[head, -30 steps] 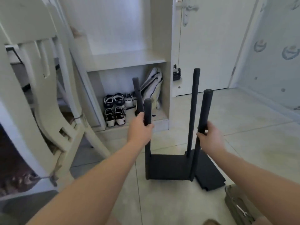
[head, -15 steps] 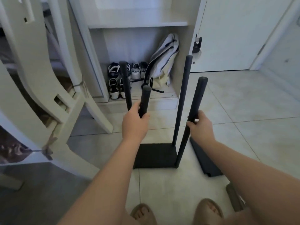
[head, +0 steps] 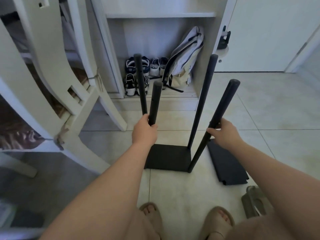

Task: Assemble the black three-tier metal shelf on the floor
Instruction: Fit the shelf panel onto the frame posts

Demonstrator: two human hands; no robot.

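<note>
Black shelf (head: 168, 160), 4 upright poles, floor-standing

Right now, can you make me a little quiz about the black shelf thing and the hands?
1. True or false: the left hand grips the near left pole.
2. How many black poles stand up from the bottom panel? A two, B four, C six.
3. Fill in: the loose panel lies on the floor beside the ___ hand.
Key: 1 true; 2 B; 3 right: the right hand, which grips the near right pole.
</note>
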